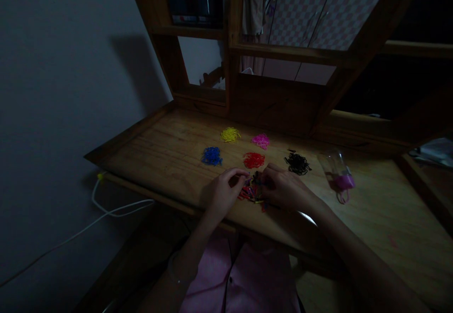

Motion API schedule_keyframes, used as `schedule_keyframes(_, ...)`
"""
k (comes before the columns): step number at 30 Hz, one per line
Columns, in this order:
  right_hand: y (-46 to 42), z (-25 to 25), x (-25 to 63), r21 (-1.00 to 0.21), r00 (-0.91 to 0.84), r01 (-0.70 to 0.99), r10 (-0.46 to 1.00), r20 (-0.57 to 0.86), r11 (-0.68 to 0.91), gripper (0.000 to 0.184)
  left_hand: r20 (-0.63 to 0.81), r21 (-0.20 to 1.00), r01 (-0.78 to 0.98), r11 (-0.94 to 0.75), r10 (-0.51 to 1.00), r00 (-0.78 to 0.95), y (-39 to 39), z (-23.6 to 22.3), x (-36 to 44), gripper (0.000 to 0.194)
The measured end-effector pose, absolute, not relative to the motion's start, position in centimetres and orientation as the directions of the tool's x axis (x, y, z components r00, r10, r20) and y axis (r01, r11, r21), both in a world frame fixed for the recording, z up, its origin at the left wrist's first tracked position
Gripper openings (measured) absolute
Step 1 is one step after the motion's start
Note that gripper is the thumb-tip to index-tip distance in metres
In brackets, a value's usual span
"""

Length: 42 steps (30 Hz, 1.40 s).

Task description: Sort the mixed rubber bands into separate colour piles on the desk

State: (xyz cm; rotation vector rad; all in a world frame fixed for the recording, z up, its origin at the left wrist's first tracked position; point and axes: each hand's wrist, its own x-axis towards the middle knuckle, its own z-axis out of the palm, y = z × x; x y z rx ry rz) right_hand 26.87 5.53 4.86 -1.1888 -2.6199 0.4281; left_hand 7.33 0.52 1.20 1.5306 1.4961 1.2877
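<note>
A mixed pile of what look like small rubber bands, in red, pink, black and yellow, lies near the table's front edge between my hands. My left hand comes in from its left side, thumb and index finger pinched together at the pile. From the right, my right hand bends over the pile with curled fingers. Whatever the fingertips hold is too small and dark to make out. Just beyond lies a red pile, with a blue pile to the left and a black pile to the right.
Farther back are a yellow pile and a pink pile. A clear bottle with a pink cap lies on the right. Wooden shelving with mirrors rises behind the table. A white cable hangs at the left.
</note>
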Motion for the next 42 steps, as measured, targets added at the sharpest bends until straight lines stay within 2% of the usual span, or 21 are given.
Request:
schedule_keyframes(11, 5.18, 5.34, 26.88, -0.344, -0.611, 0.716, 0.783, 0.113, 0.608, 0.021, 0.219, 0.928, 0.331, -0.172, 0.97, -0.11, 0.64, 0.96, 7.37, 0.018)
schedule_keyframes(22, 5.36, 4.67, 26.9, -0.357, -0.608, 0.711, 0.785, 0.122, 0.606, 0.015, 0.203, 0.938, 0.306, -0.162, 0.973, -0.107, 0.67, 0.99, 7.43, 0.018)
schedule_keyframes(28, 5.7, 4.97, 27.38, -0.372, -0.6, 0.714, 0.792, 0.11, 0.593, 0.026, 0.194, 0.94, 0.306, -0.149, 0.974, -0.119, 0.62, 1.08, 7.48, 0.018)
schedule_keyframes(33, 5.72, 5.04, 27.45, -0.323, -0.589, 0.749, 0.805, 0.073, 0.578, 0.019, 0.194, 0.939, 0.31, -0.15, 0.974, -0.115, 0.61, 1.12, 7.45, 0.018)
schedule_keyframes(42, 5.51, 4.89, 26.87, -0.323, -0.599, 0.741, 0.797, 0.079, 0.589, 0.014, 0.185, 0.942, 0.301, -0.151, 0.979, -0.087, 0.62, 0.87, 7.35, 0.018)
